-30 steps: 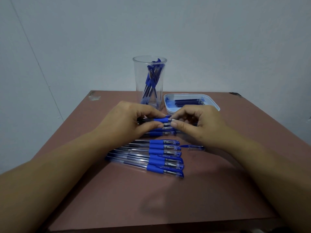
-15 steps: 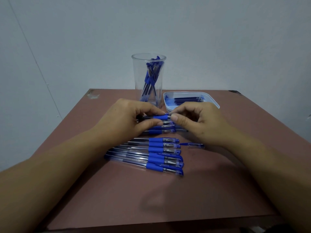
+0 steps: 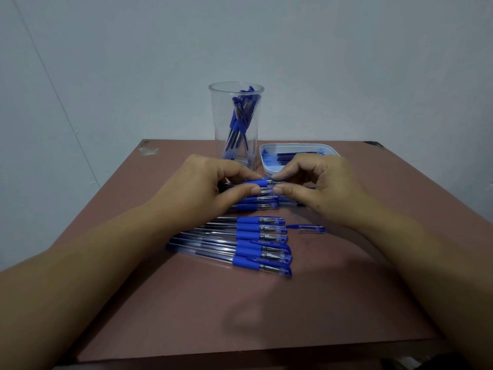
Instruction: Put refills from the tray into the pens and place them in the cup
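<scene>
Hardly anything has shifted: left hand (image 3: 202, 188) still pinches the pen (image 3: 260, 182) by its blue grip, right hand (image 3: 320, 188) pinches its tip end, just before the cup (image 3: 236, 124) and tray (image 3: 293, 145) toward the worktop's (image 3: 266, 316) far edge, so this pen is probably mid-twist, not cup-ready.
</scene>
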